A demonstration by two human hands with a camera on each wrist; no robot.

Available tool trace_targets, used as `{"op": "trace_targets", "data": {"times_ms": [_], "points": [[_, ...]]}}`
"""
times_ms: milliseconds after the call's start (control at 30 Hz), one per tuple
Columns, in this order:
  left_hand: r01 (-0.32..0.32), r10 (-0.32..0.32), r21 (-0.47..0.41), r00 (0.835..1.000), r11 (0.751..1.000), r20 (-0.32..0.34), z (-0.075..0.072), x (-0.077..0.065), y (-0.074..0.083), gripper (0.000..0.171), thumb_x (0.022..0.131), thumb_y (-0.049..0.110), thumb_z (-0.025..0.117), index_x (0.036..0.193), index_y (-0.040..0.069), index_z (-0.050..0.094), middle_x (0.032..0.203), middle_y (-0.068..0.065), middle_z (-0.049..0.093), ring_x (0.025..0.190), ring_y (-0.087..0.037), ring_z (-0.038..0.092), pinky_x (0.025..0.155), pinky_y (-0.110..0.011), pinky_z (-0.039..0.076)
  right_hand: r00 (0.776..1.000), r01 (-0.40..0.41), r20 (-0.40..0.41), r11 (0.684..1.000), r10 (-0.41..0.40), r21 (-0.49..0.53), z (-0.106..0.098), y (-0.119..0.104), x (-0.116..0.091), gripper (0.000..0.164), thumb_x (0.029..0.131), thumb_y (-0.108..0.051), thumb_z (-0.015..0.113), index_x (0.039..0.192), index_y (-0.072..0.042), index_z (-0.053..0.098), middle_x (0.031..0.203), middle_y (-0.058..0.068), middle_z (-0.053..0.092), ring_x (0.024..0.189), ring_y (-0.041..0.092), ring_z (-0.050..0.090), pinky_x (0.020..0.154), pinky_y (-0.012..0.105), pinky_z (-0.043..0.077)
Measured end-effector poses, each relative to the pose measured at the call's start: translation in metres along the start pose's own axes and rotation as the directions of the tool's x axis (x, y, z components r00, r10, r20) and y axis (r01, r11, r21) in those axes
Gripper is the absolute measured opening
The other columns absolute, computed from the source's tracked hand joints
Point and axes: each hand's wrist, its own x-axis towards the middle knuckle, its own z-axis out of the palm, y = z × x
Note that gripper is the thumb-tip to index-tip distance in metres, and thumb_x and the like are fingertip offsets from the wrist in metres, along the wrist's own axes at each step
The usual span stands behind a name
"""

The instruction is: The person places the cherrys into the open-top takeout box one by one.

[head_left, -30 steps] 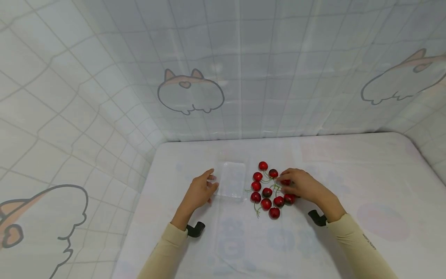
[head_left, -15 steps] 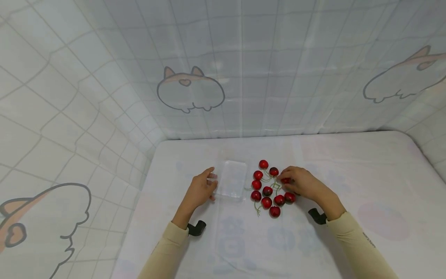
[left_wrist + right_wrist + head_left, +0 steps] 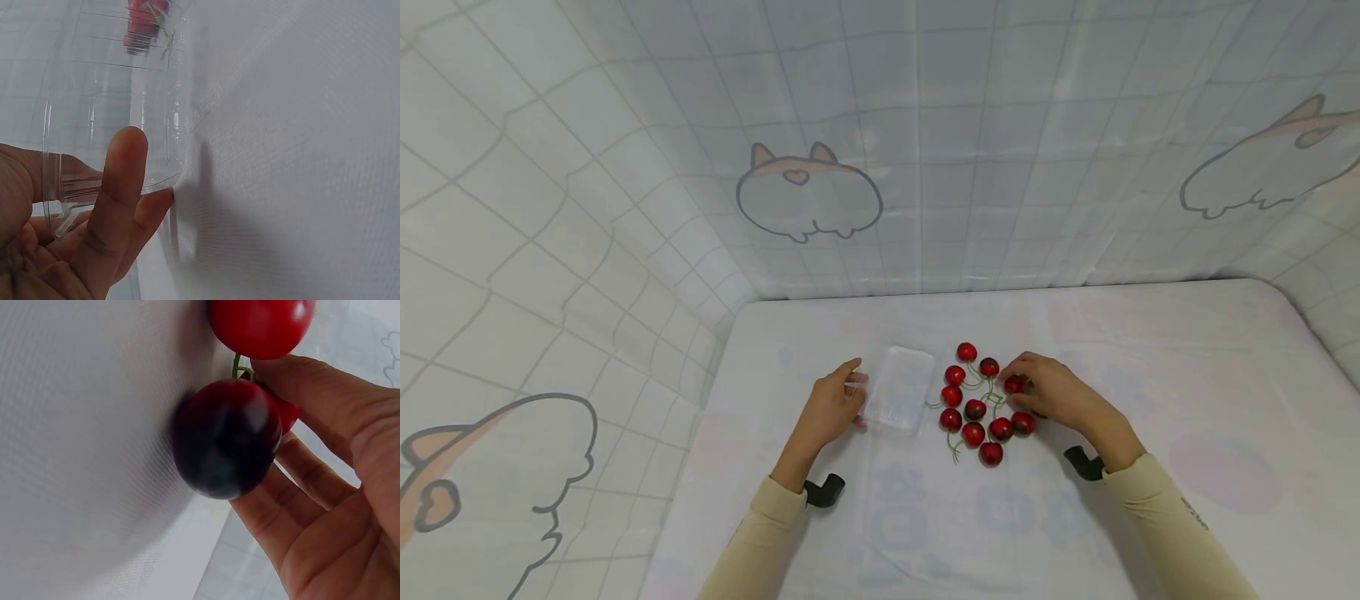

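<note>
Between my hands: a cluster of glossy red cherries with thin green stems (image 3: 973, 408) lies on the white cloth-covered table (image 3: 1150, 375).
Left hand: my left hand (image 3: 831, 410) grips the near left edge of the clear rectangular plastic tray (image 3: 898, 398), thumb over the rim, fingers curled beneath.
Left wrist view: thumb (image 3: 119, 187) pressed on the see-through wall of the tray (image 3: 112, 100); a blur of red fruit shows through it.
Tray: it sits tilted, my side raised, just left of the cherries and apart from them.
Right hand: my right hand (image 3: 1052, 393) is at the right side of the cluster, fingertips pinching one cherry (image 3: 1013, 385).
Right wrist view: a dark red cherry (image 3: 226, 437) sits against my fingers (image 3: 300, 487), a brighter one (image 3: 261, 324) just above it, a green stem between them.
Backdrop: pale checked cloth with cartoon animal outlines (image 3: 808, 200) hangs behind the table.
Wrists: black camera mounts (image 3: 822, 490) sit by my beige sleeves (image 3: 1165, 517).
</note>
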Motion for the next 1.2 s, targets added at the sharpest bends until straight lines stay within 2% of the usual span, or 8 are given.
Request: {"op": "trace_targets", "data": {"times_ms": [200,467,833,1200], "points": [[-0.012,0.012,0.01,1.0,1.0,-0.005,0.002,0.0,-0.001,0.055,0.097,0.001,0.058,0.15,-0.002,0.041,0.126,-0.02,0.065,0.054,-0.018,0.067,0.055,-0.033,0.059,1.0,0.016,-0.012,1.0,-0.016,-0.007,-0.004,-0.001,-0.001,0.025,0.087,-0.01,0.079,0.11,-0.007,0.072,0.111,0.006,0.064,0.096,0.023,0.061,0.083,0.043,0.054],[-0.006,0.006,0.009,1.0,1.0,-0.005,0.002,0.0,-0.001,0.056,0.097,0.002,0.056,0.151,-0.001,0.041,0.125,-0.02,0.065,0.054,-0.019,0.067,0.056,-0.033,0.059,0.999,-0.003,-0.043,1.0,0.003,-0.006,-0.01,-0.003,-0.003,0.026,0.087,-0.008,0.078,0.112,-0.005,0.071,0.108,0.005,0.065,0.084,0.018,0.057,0.073,0.036,0.053],[-0.001,0.001,0.001,1.0,1.0,0.003,0.001,-0.001,-0.002,0.056,0.097,0.002,0.056,0.151,-0.001,0.04,0.125,-0.02,0.065,0.055,-0.02,0.068,0.056,-0.033,0.059,0.993,0.035,-0.115,0.999,-0.034,0.01,-0.02,-0.008,-0.006,0.028,0.085,-0.007,0.079,0.113,-0.005,0.071,0.108,0.003,0.067,0.093,0.023,0.063,0.081,0.045,0.055],[-0.011,0.011,-0.017,1.0,1.0,0.0,0.004,-0.001,-0.002,0.058,0.096,0.001,0.056,0.152,0.0,0.039,0.125,-0.019,0.065,0.056,-0.021,0.068,0.056,-0.032,0.059,0.978,0.096,-0.186,0.995,-0.092,0.016,-0.027,-0.012,-0.003,0.031,0.084,-0.012,0.082,0.113,-0.006,0.071,0.106,0.002,0.068,0.09,0.022,0.065,0.081,0.046,0.057]]}}
